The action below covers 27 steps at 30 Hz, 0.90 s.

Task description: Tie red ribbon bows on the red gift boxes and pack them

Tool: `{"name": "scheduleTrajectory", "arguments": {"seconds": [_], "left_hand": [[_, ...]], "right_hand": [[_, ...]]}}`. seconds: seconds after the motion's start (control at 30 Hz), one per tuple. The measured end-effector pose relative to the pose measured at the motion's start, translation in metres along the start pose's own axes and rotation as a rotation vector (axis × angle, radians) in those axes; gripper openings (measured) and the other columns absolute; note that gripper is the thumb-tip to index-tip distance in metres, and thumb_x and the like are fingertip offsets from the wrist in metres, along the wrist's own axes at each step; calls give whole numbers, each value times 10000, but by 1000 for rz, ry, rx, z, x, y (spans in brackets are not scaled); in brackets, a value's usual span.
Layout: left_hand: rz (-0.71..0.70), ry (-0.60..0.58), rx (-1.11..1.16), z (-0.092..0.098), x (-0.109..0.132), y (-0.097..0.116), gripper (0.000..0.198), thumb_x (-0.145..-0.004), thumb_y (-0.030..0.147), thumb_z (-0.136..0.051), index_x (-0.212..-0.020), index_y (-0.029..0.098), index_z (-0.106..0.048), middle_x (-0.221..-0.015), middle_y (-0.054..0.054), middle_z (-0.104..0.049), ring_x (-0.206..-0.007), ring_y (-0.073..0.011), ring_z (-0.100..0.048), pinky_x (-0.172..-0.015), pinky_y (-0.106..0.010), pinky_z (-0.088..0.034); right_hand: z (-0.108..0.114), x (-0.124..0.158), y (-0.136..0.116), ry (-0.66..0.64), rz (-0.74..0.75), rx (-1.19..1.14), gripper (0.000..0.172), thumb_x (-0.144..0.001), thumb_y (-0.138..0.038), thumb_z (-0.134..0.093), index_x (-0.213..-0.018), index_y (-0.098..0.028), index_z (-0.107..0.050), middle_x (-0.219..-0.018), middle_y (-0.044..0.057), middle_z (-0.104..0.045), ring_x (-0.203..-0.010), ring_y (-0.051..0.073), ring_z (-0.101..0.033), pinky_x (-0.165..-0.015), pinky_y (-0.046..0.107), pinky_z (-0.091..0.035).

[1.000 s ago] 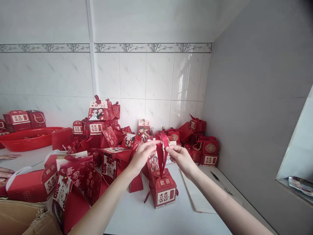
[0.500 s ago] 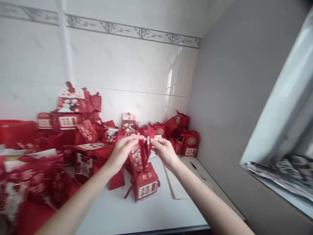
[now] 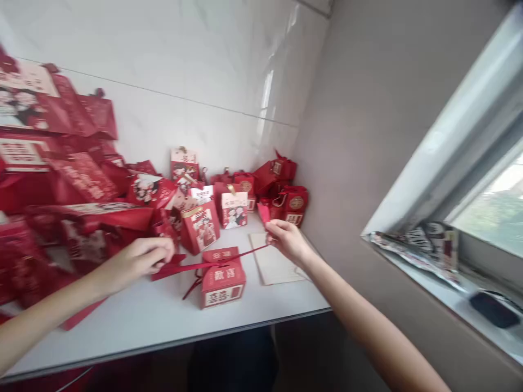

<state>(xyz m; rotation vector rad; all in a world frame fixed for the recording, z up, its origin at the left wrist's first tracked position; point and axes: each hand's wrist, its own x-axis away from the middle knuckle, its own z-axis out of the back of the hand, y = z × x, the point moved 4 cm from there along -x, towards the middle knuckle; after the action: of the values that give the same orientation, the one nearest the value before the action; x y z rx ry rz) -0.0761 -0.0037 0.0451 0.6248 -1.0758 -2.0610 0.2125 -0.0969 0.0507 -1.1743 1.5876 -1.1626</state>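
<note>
A small red gift box [image 3: 223, 279] with pale lettering and a white label sits near the front of the white table. A red ribbon [image 3: 247, 253] runs across its top, pulled taut to both sides. My left hand [image 3: 151, 255] is closed on the ribbon's left end, left of the box. Pinched in my right hand [image 3: 284, 234] is its other end, with a loose tail standing up above the fingers. A thin dark red cord [image 3: 193, 287] hangs at the box's left side.
Many red gift boxes and bags [image 3: 81, 179] are piled at the left. Several more boxes [image 3: 235, 209] stand along the back wall. A pale notebook [image 3: 278, 261] lies right of the box. The window sill [image 3: 466, 305] at the right holds packets and a dark object.
My hands were close together above the box, holding the ribbon upright. They have moved apart and down, stretching the ribbon sideways across the box. The view has tilted down.
</note>
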Motion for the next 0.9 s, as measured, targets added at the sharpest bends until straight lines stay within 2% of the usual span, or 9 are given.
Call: {"name": "scheduleTrajectory", "arguments": {"seconds": [0.1, 0.23, 0.33, 0.43, 0.53, 0.63, 0.7, 0.8, 0.9], "left_hand": [[66, -158, -53, -22, 12, 10, 277, -743, 421, -443, -619, 173, -454, -598, 21, -437, -532, -101, -399, -494, -213, -340], [153, -299, -119, -41, 20, 4, 298, -787, 482, -436, -842, 190, -463, -652, 33, -498, -563, -127, -498, -569, -246, -404], [134, -276, -195, -44, 19, 0, 378, -810, 549, -424, -948, 198, -449, -828, -10, -576, -684, -160, -569, -680, -291, -440], [55, -236, -309, -49, 14, 2, 409, -831, 575, -387, -922, 207, -539, -1016, -45, -580, -941, -208, -548, -820, -308, -411], [33, -241, -356, -61, 11, 4, 424, -864, 551, -328, -796, 199, -554, -932, -31, -581, -916, -204, -537, -806, -294, -391], [71, -241, -340, -70, 9, 2, 394, -849, 524, -359, -667, 185, -441, -736, 0, -508, -708, -166, -508, -643, -262, -369], [58, -206, -319, -70, 8, 3, 375, -813, 506, -426, -626, 184, -389, -681, 18, -449, -655, -149, -468, -590, -246, -334], [6, -134, -262, -65, 7, 9, 364, -774, 493, -492, -611, 178, -411, -684, 21, -440, -669, -146, -454, -605, -245, -327], [57, -160, -87, -64, 6, 11, 363, -798, 506, -458, -653, 174, -473, -676, 21, -469, -669, -144, -464, -641, -255, -351]], "right_hand": [[15, 9, 20, -55, -91, 15, 353, -551, -400, -820, -630, -141, -594, -596, -37, -508, -491, 67, -472, -511, 226, -382], [20, 20, 41, -108, -198, 181, 474, -690, -610, -624, -711, -136, -630, -701, 11, -564, -438, 71, -450, -460, 252, -331], [9, 26, 44, -136, -201, 456, 544, -746, -676, -478, -749, -149, -612, -728, 30, -579, -487, 96, -470, -492, 266, -349], [-8, 31, 47, -202, -177, 718, 485, -782, -634, -469, -731, -163, -571, -716, 23, -569, -590, 126, -500, -547, 267, -371], [-22, 35, 57, -273, -181, 832, 448, -779, -610, -515, -692, -171, -544, -641, -7, -528, -599, 128, -470, -566, 263, -354], [-27, 36, 67, -325, -243, 712, 456, -720, -618, -594, -694, -167, -533, -627, -16, -521, -574, 117, -450, -547, 254, -335], [-29, 37, 71, -351, -291, 559, 483, -662, -629, -649, -710, -166, -521, -629, -17, -525, -561, 115, -462, -549, 255, -348], [-30, 38, 70, -394, -287, 403, 490, -685, -640, -631, -693, -164, -510, -647, -3, -540, -596, 125, -500, -607, 271, -383], [-30, 37, 70, -385, -245, 284, 501, -742, -643, -574, -633, -158, -514, -642, 5, -545, -630, 126, -509, -663, 280, -392]]}}
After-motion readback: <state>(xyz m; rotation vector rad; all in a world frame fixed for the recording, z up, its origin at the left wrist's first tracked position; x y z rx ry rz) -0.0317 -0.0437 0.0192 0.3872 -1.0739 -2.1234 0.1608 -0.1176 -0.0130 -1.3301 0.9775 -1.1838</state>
